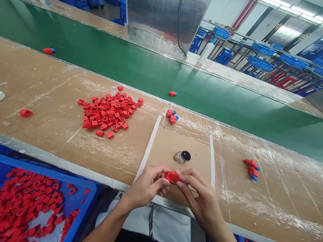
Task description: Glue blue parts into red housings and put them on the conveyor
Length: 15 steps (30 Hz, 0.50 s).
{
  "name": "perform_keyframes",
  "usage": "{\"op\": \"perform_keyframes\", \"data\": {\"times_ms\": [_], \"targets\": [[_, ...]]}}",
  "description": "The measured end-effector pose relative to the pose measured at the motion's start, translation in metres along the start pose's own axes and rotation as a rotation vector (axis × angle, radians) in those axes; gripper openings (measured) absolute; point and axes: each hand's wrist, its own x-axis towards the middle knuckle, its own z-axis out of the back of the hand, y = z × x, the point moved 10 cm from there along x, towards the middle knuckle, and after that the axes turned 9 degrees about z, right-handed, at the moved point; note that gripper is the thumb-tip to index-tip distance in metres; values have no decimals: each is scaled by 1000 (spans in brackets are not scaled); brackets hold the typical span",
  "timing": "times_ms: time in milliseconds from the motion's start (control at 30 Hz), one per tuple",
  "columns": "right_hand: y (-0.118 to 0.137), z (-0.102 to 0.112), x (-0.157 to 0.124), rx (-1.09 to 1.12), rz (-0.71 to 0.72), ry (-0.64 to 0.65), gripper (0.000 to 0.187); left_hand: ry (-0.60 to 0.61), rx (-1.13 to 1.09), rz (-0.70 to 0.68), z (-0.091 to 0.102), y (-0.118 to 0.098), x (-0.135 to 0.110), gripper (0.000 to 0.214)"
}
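Note:
My left hand [152, 185] pinches a small red plastic piece [168, 176] between thumb and fingers. Against it, my right hand [202, 193] grips another red piece, a bit of blue showing by its fingertips. The two pieces touch, or nearly so, over the near edge of a cardboard sheet [164, 144]; their join is partly hidden by the fingers. Just beyond the hands stands a small clear jar [178, 157] with a round black top [186, 155], dark specks scattered around it.
Left of the sheet lies a heap of red pieces [108, 112]. Red pieces with blue ends [172, 119] sit beyond the sheet, and others [252, 169] at right. A green conveyor belt [141, 67] crosses behind. A blue crate [88, 198] of red pieces stands lower left.

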Motion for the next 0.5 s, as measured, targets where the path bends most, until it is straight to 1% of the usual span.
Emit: {"op": "perform_keyframes", "data": {"times_ms": [233,500], "targets": [[-2,-10,1,28,1,38,15,-8,72,17,2,-4,-1,28],[-2,-11,6,13,15,92,17,3,147,18,3,-4,1,28]]}}
